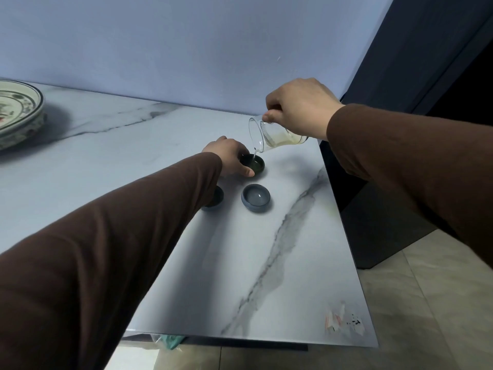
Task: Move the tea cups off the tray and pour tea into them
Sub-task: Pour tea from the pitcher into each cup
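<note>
Three small tea cups stand on the marble table (293,263). My left hand (230,156) grips the far dark green cup (256,164) at its left side. My right hand (301,106) holds a glass pitcher (272,134) tilted to the left above that cup, and a thin stream of pale tea runs from its spout into the cup. A grey-blue cup (255,198) sits nearer to me, with liquid in it. A third dark cup (216,198) is mostly hidden behind my left sleeve.
A painted plate or tray (18,110) sits at the far left of the table. A wall runs behind the table. The table's right edge drops to a tiled floor (426,303), with a dark door or cabinet (426,62) at the right.
</note>
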The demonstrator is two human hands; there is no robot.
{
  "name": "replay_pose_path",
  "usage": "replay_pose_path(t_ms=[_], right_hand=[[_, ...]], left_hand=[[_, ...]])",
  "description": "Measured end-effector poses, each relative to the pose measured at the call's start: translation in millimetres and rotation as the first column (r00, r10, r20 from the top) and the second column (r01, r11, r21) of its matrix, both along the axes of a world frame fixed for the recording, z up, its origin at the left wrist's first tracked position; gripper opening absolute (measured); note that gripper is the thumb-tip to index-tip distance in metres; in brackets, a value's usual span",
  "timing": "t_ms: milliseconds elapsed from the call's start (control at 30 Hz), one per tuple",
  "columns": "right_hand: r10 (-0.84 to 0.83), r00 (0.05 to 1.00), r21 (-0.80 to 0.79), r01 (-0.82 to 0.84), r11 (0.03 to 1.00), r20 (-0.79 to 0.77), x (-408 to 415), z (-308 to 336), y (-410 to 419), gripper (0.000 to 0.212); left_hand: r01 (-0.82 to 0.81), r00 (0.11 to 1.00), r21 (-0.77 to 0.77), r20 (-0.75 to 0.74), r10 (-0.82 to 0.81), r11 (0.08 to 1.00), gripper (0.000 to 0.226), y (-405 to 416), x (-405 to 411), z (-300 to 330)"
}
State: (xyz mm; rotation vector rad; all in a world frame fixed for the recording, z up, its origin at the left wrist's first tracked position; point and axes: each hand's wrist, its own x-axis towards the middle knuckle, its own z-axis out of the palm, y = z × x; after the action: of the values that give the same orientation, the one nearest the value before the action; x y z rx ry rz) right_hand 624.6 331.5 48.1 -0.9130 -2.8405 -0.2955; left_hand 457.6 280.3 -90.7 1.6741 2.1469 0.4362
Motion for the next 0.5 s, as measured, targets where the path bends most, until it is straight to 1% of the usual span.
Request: replay_pose_path(t_ms=[167,267,367,433,500], right_hand=[[-0.001,1.000,0.006,0.001,1.000,-0.010,-0.2,-0.3,1.0,0.026],[-0.029,0.999,-0.024,0.028,0.999,-0.036,4.7,-3.3,4.3,0.028],[-0.142,0.983,-0.137,0.125,0.983,-0.120,17.0,-12.5,9.1,0.028],[-0.256,0.945,-0.260,0.199,0.945,-0.205,28.5,-22.4,11.1,0.028],[-0.363,0.889,-0.393,0.239,0.888,-0.280,39.7,-33.6,10.6,0.029]], left_hand=[[0.001,1.000,-0.019,-0.010,-0.001,1.000,0.065,-0.6,1.6,2.1],[-0.006,1.000,-0.024,-0.010,0.005,1.000,0.067,-1.3,2.0,3.6],[-0.019,1.000,-0.024,0.001,0.019,1.000,0.065,-2.7,4.2,4.5],[-0.033,0.999,-0.021,0.021,0.033,0.999,0.062,-3.0,6.2,4.3],[-0.044,0.999,-0.013,0.009,0.044,0.999,0.062,-4.3,9.3,4.0]])
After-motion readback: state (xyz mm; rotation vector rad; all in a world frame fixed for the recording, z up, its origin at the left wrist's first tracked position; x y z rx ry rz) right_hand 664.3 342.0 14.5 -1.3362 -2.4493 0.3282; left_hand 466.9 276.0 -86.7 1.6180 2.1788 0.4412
